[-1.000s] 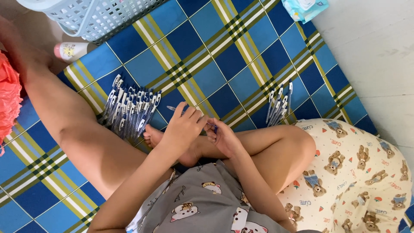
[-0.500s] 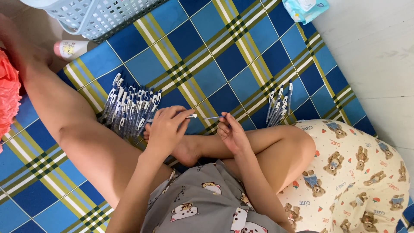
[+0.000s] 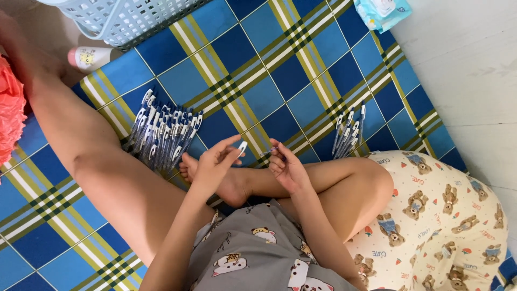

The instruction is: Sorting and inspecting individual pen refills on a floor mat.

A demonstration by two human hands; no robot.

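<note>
I sit cross-legged on a blue plaid mat [image 3: 258, 91]. My left hand [image 3: 215, 164] pinches a small white pen cap [image 3: 242, 146] between thumb and fingers. A short gap to the right, my right hand [image 3: 288, 168] holds a thin clear pen part [image 3: 267, 152] pointing toward the cap. Both hands hover above my bare foot [image 3: 226, 186]. A large heap of blue-and-white pens [image 3: 161, 133] lies on the mat left of my left hand. A smaller bunch of pens [image 3: 349, 129] lies right of my right hand, by my knee.
A pale plastic basket [image 3: 124, 19] stands at the mat's far left edge, with a small white bottle [image 3: 89, 56] lying beside it. A blue wipes pack [image 3: 382, 11] lies at the far right corner. Pink fabric [image 3: 9, 108] shows at the left edge. White floor [image 3: 468, 70] borders the mat.
My hands, which were pressed together over my foot, have drawn apart. The left hand now holds the white cap clear of the piece in the right hand.
</note>
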